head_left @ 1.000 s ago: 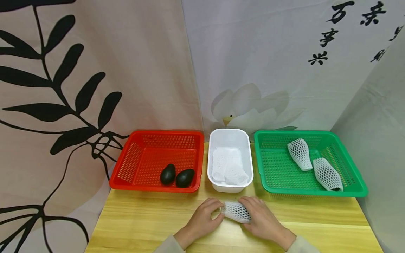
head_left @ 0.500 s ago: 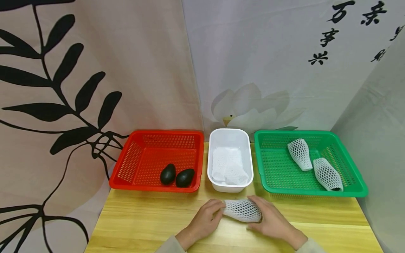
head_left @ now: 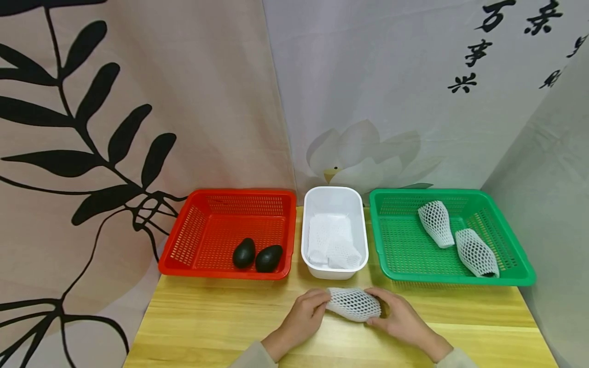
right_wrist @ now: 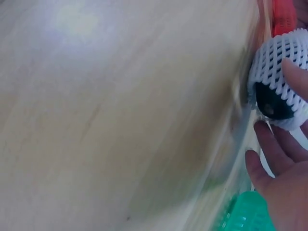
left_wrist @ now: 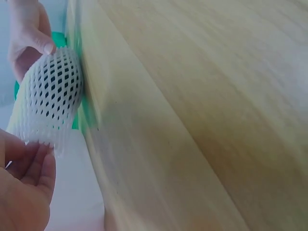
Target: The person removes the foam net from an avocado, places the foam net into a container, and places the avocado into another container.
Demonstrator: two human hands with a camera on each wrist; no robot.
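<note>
Left hand [head_left: 303, 316]: fingers pinched on the slimmer end of a net [head_left: 354, 304]. Right hand [head_left: 401, 319]: thumb and fingers on opposite sides of the fatter end, holding it. Net is white foam, diamond mesh, a bulging tube, held between the hands low at the near part of the surface [head_left: 207, 317]; cannot tell whether it touches. Dark, smooth avocado [right_wrist: 270, 103] inside, showing through the holes and, from the right wrist, at the open mouth, a small paler spot at its tip. Right fingers cover part of that end. Pale sleeves [head_left: 255, 356] at both wrists. Surface: yellowish wood, streaked grain, light sheen. Beyond the net, a white tub [head_left: 334, 274]: smooth, rounded corners, loose nets [head_left: 338, 248] lying in the bottom. To its left, a red basket [head_left: 225, 274], perforated, flared; two bare avocados [head_left: 244, 253], egg-shaped, side by side in the near right part. To its right, a green basket [head_left: 455, 280], likewise perforated; two filled nets [head_left: 477, 254] in its right half, dark showing at the nearer one's mouth. Writing: black brush characters [head_left: 463, 83] on the cloth [head_left: 221, 102] behind; 万, 事, 兴 legible in one column. Cloth also carries black leaves [head_left: 158, 159], left, and a pale flower [head_left: 363, 153] above the tub.
</note>
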